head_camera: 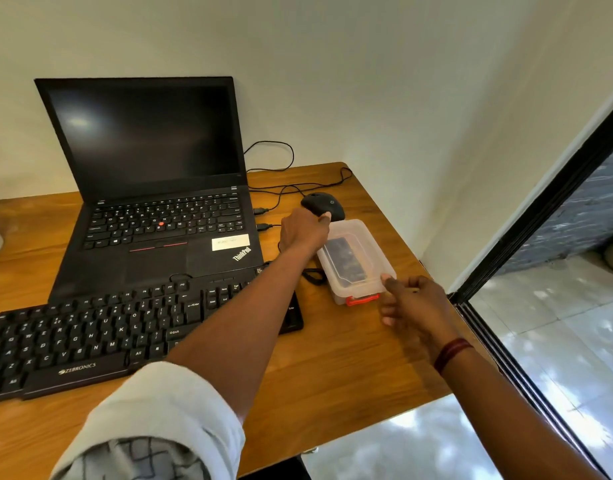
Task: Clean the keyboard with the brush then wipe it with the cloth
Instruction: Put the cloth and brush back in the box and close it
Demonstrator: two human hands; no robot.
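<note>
Head view: flat black Zebronics keyboard (90, 334)

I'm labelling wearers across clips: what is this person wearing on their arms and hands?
The left arm has a whitish fabric sleeve rolled near the elbow, with thin dark crossing lines lower down. The right arm shows no sleeve, only a dark red band at the wrist. The left hand and right hand are ungloved.

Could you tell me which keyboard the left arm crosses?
The separate Zebronics keyboard in front; the laptop keyboard behind it lies clear of the left arm.
</note>
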